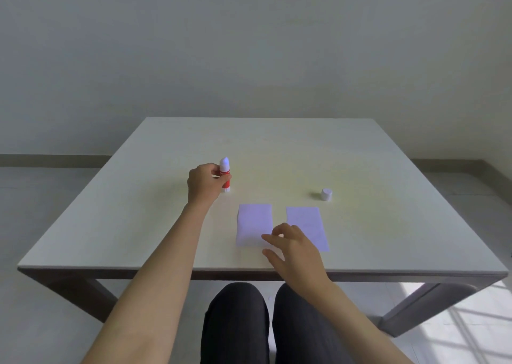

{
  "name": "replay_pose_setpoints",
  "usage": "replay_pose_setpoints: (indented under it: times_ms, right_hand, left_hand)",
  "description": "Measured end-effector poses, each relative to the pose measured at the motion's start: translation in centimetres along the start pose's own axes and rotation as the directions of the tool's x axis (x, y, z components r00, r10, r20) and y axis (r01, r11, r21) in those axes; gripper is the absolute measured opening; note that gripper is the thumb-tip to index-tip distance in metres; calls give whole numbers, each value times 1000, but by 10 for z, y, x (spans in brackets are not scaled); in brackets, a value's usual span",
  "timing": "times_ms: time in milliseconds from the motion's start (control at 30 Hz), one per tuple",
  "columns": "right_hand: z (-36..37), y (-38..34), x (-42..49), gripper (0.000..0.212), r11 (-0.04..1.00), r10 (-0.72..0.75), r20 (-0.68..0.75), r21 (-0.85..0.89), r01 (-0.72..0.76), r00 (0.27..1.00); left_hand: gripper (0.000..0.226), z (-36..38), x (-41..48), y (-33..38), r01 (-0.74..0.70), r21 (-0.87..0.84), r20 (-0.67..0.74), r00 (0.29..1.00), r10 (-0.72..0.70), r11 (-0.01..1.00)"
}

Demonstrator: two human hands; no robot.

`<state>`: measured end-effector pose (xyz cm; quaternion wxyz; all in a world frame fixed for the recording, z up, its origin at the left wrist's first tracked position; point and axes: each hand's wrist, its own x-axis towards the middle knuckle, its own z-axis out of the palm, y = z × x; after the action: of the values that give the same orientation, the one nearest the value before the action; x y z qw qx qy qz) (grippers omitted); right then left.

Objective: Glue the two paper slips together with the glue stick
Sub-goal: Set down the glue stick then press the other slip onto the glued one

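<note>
A red and white glue stick stands upright on the table, uncapped, its white tip showing. My left hand is wrapped around its red body. Two white paper slips lie side by side near the front edge: the left slip and the right slip, with a gap between them. My right hand hovers over that gap, fingers spread, its fingertips at the left slip's lower right corner. Whether they touch the paper I cannot tell.
The glue stick's white cap stands alone to the right, behind the right slip. The pale table ends at a front edge just behind my wrist. My knees show below it.
</note>
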<state>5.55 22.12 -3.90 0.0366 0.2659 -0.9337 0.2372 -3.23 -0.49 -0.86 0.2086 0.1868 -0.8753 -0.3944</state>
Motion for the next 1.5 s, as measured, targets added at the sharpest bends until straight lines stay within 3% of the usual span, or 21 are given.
replay_pose_setpoints:
  times_ms: [200,267,300,367,433,533,633,700,767,800,867,1000,1133,1300,1400,1500]
  right_hand:
    - [7,-9,2,47,987,-117,2,-110,116,993]
    - [7,-14,2,56,963,-166,-25,-217,157,986]
    - [8,-17,2,60,944,-190,-36,-280,173,981]
    - [13,-19,0,62,911,-233,-36,-358,205,972]
    - [19,-18,-4,51,894,-275,-57,-383,233,960]
    - [29,-17,-9,19,873,-367,-141,-394,288,919]
    - [28,-23,-13,21,884,-405,-249,-352,307,880]
    - [14,-25,-9,18,956,-279,-405,-204,212,871]
    - [-10,-24,-1,10,987,-6,-544,130,92,839]
    - [-24,-22,4,12,951,135,-568,306,56,812]
    - [-47,-14,14,15,866,307,-570,500,25,762]
    - [-64,-3,21,13,776,448,-535,630,-15,717]
    - [-60,-2,22,12,531,640,-398,848,-3,658]
    - [-58,-6,16,15,311,696,-222,950,-8,683]
    - [-58,7,4,19,301,720,-169,950,-84,673]
    - [-64,16,-1,12,314,682,-126,940,-134,720]
  left_hand:
    - [16,5,1,-11,26,-2,-7,1000,-26,1000]
    - [19,5,2,-13,25,19,7,1000,-26,1000]
    - [32,5,3,-14,26,38,29,999,-27,999]
    - [82,4,0,-17,19,53,69,997,-23,998]
    - [102,0,-7,-18,-47,-3,-17,999,47,999]
    - [88,-7,-23,-17,-169,-52,-207,966,155,984]
    - [64,-10,-42,-8,-219,-109,-258,948,185,969]
    - [40,-12,-53,-2,-225,-177,-218,958,185,958]
    - [13,-14,-58,3,-213,-218,-150,972,183,952]
    - [4,-15,-60,6,-198,-245,-113,978,175,949]
    - [14,-14,-66,13,-179,-276,-68,984,167,944]
    - [13,-3,-90,38,-183,-318,67,975,214,930]
    - [12,18,-114,59,-55,-415,267,947,179,908]
    - [5,30,-118,73,114,-585,188,982,-3,803]
    - [15,38,-120,79,225,-646,230,969,-95,730]
    - [21,38,-115,80,210,-623,213,972,-95,754]
